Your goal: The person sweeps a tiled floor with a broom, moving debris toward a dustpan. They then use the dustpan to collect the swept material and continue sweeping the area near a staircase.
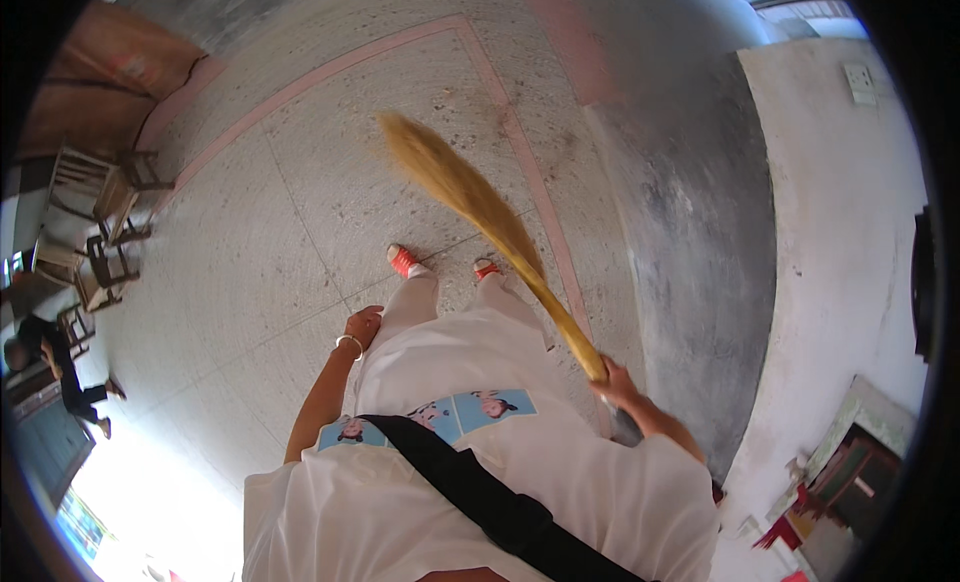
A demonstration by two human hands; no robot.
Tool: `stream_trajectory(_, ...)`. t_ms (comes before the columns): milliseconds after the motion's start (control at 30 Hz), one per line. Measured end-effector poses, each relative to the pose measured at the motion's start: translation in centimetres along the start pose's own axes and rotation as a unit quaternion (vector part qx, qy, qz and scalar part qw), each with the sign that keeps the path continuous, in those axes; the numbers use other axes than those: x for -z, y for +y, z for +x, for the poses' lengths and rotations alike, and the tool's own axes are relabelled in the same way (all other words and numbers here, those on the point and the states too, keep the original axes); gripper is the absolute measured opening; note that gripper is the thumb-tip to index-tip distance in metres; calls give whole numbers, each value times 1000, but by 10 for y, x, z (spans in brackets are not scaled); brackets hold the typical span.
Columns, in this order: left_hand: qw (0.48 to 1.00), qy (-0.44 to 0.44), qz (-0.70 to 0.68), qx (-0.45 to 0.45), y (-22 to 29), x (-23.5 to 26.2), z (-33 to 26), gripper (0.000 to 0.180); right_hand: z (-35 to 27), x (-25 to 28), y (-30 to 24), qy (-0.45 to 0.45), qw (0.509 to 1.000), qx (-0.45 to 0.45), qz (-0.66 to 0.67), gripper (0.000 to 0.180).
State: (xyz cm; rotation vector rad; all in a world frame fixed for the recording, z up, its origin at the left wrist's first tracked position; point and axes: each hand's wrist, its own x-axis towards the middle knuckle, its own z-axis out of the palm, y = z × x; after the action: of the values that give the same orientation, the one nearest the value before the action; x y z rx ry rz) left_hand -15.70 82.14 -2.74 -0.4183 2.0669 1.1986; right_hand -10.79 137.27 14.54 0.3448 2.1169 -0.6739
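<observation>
Spanning most of the view: speckled floor (250,232). White T-shirt (590,482) below. Straw broom (500,227) slants up-left over floor; contact unclear. Black strap (490,502) crosses shirt. Blue cartoon-print panels (494,406) on shirt; any lettering too small to read. Right hand (618,384): fingers wrapped round broom. Left hand (364,326) by trouser leg (405,307): can't tell if clenched. Pale bracelet (350,340) on that wrist.

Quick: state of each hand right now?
Left hand: nothing visibly held; open or closed can't be told.
Right hand: closed, holding the straw broom.
</observation>
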Motion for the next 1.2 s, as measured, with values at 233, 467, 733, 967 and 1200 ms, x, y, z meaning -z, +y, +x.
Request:
stream_trajectory(233, 986, -86, 138, -25, 43, 14, 34, 28, -115, -92, -14, 113, 985, -56, 118, 62)
stream_trajectory(467, 973, -107, 204, 11, 51, 14, 34, 30, -50, -60, -38, 30, 994, 12, 107, 67)
stream_trajectory(733, 983, -39, 166, 74, 39, 9, -14, 29, 182, -56, -215, -237, 928, 277, 74, 53)
stream_trajectory(967, 993, 2, 95, 72, -2, -25, -54, 29, 265, -122, -230, -173, 971, 163, 26, 66)
stream_trajectory(1200, 983, -12, 133, 127, 13, -47, -54, 31, 253, -60, -122, -158, 953, 30, 258, 53)
